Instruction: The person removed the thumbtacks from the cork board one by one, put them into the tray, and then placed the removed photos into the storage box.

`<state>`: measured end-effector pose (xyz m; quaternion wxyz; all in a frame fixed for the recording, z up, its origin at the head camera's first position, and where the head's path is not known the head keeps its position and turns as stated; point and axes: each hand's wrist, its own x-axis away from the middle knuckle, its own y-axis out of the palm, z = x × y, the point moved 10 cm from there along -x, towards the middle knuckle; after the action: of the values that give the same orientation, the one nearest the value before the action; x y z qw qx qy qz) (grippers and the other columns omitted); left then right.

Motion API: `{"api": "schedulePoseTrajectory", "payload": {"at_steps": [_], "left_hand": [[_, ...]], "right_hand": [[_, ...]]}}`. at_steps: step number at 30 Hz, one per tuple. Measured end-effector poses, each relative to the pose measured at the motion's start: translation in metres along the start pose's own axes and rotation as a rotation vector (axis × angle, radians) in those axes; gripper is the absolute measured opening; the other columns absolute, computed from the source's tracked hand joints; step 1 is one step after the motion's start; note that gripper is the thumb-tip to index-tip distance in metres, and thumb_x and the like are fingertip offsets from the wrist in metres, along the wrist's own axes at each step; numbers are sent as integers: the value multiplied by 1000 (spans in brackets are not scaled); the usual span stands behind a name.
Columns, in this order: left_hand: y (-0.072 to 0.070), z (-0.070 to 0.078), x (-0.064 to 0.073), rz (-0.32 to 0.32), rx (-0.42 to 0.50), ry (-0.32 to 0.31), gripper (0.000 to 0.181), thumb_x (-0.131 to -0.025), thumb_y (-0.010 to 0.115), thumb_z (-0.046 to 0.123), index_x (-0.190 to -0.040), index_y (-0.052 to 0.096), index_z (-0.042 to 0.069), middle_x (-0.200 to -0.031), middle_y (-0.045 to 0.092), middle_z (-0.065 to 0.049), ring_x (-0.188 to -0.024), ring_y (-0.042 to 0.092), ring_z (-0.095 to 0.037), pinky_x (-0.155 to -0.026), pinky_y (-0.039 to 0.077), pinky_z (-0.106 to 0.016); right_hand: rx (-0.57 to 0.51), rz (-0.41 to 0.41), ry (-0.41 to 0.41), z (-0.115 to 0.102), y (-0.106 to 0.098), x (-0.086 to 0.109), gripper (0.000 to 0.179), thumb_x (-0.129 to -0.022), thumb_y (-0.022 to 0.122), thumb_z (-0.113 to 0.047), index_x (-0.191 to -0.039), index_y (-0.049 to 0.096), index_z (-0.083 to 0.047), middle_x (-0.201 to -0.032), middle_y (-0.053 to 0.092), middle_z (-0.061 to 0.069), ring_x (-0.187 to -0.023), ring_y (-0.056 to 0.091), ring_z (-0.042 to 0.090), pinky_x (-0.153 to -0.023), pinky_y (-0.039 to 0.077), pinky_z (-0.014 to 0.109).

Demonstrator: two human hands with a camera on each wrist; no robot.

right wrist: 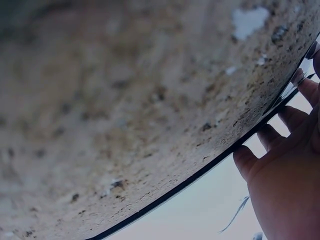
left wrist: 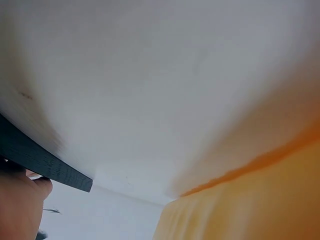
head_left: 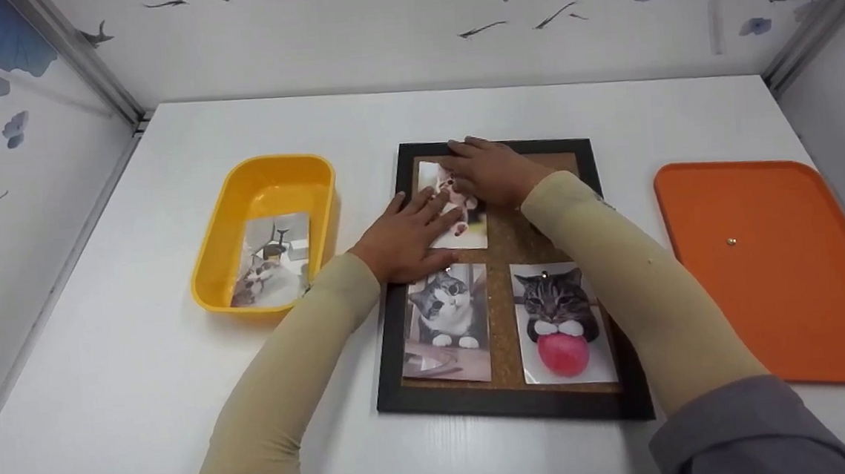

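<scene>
A cork board (head_left: 502, 313) in a black frame (head_left: 509, 408) lies flat on the table. My left hand (head_left: 404, 242), its fingers spread, rests over the left edge and lower part of the upper-left photo (head_left: 476, 233), partly hiding it. Across the top of that photo lies my right hand (head_left: 500, 173), with fingertips reaching the frame's top bar. Below, a photo of a grey-and-white cat (head_left: 443, 325) and a photo of a tabby with a pink ball (head_left: 564, 331) sit side by side. A small shiny pin (head_left: 544, 274) shows at the tabby photo's top.
To the left stands a yellow basin (head_left: 210, 281) with a cat photo (head_left: 276, 266) leaning inside. An orange tray (head_left: 784, 301) on the right bears one small shiny pin (head_left: 731, 242). White patterned panels (head_left: 379, 39) enclose the table's back and sides.
</scene>
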<state>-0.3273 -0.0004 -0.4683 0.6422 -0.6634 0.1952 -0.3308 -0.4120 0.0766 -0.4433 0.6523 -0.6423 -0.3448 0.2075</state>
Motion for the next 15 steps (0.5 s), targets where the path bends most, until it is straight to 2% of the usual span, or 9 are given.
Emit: {"api": "schedulePoseTrajectory", "payload": {"at_steps": [9, 15], "left_hand": [[0, 1, 2, -2, -25, -5, 73, -100, 16, 67, -161, 7, 28, -166, -3, -2, -152, -3, -25, -120, 0, -51], [-3, 2, 4, 6, -19, -9, 72, -101, 18, 65, -161, 10, 27, -166, 0, -1, -152, -1, -24, -120, 1, -51]], "right_hand": [[-112, -3, 93, 8, 1, -2, 55, -108, 35, -37, -158, 28, -14, -164, 18, 15, -149, 15, 38, -119, 16, 51], [-136, 18, 102, 9, -2, -5, 54, -107, 40, -35, -156, 34, -12, -162, 22, 16, -148, 18, 39, -117, 19, 53]]}}
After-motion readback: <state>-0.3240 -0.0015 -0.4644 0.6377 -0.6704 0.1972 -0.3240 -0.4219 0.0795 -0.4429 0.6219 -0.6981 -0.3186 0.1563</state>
